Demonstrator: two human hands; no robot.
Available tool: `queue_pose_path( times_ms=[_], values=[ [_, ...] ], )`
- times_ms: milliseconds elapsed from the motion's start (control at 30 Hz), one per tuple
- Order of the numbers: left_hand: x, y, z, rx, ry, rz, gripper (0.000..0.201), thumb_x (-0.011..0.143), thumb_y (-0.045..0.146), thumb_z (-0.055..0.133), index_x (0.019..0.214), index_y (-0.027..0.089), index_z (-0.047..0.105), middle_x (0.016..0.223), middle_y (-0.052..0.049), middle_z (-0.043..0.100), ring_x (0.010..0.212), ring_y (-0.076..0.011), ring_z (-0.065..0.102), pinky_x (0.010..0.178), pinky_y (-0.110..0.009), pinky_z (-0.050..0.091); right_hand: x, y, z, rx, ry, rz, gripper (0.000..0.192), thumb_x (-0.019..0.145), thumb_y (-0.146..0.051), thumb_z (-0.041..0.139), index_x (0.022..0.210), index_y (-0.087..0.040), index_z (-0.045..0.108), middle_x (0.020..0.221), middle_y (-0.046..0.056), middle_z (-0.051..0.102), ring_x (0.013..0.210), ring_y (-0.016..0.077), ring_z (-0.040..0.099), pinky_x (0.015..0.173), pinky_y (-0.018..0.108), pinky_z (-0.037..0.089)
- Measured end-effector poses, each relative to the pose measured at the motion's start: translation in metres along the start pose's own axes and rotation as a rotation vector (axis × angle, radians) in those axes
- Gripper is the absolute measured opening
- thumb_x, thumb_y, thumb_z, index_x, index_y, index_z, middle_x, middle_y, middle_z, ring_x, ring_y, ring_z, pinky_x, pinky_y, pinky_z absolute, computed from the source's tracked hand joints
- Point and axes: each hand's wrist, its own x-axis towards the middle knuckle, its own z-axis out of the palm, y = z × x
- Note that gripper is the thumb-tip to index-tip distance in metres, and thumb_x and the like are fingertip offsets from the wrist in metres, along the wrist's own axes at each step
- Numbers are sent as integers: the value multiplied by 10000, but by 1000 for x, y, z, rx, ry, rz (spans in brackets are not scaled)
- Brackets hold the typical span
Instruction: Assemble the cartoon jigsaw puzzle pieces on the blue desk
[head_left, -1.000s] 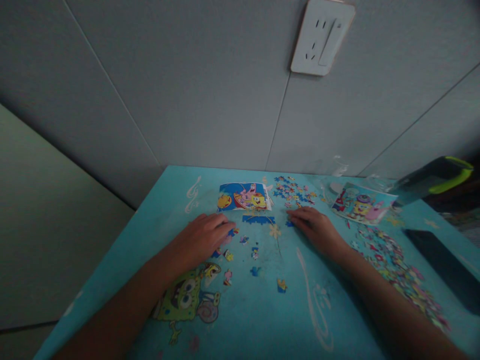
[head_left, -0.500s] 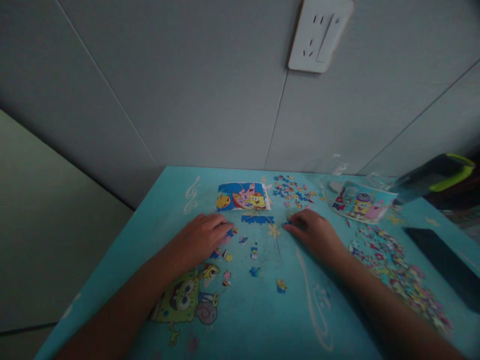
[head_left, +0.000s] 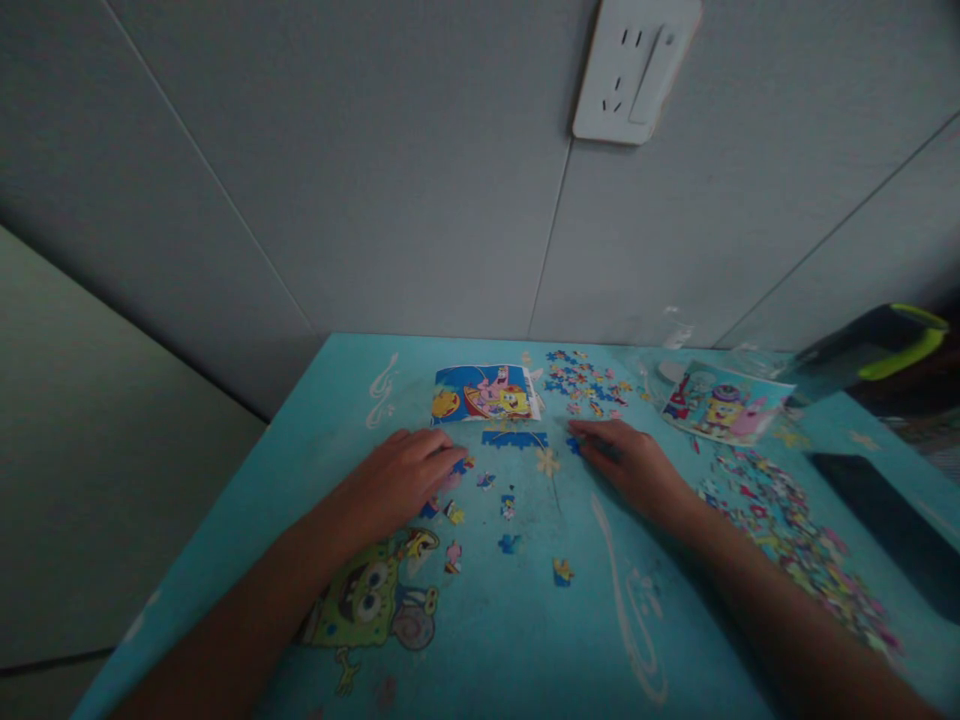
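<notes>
The right hand (head_left: 634,462) lies flat at frame centre, its grip open with fingertips pressing a small blue puzzle piece (head_left: 574,446) on the table (head_left: 525,640); the left hand (head_left: 401,478), also open, rests by loose pieces (head_left: 480,500). The piece looks light, thin and stiff, best slid or pinched by its edges.

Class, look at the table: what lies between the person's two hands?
In the head view, a blue joined strip and loose pieces lie between left hand and right hand.
</notes>
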Motion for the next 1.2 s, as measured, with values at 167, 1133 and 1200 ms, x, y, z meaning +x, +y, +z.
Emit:
queue_pose_path(
  times_ms=[167, 1133, 1200],
  values=[
    [-1, 0, -1, 6, -10, -2, 283, 1056, 330, 487, 1273, 227, 635, 1115, -65, 662, 981, -203, 628, 868, -365, 502, 1, -1, -1, 4, -16, -43, 278, 948, -226, 589, 1182, -264, 734, 1140, 51, 764, 1033, 243, 715, 958, 427, 561],
    [0, -3, -3, 58, 25, 12, 283, 1045, 337, 525, 1259, 190, 639, 1135, -70, 690, 1013, -207, 658, 876, -375, 529, 1, -4, -1, 21, -54, -66, 231, 938, -340, 642, 1123, -270, 760, 1034, 76, 730, 953, 247, 689, 914, 435, 555],
    [0, -3, -2, 60, 26, 16, 284, 1044, 340, 527, 1257, 187, 637, 1137, -69, 694, 1019, -210, 658, 871, -376, 528, 1, -4, -1, 24, -54, -65, 221, 938, -338, 642, 1112, -274, 762, 1039, 73, 730, 961, 249, 690, 911, 431, 555]
  ],
)
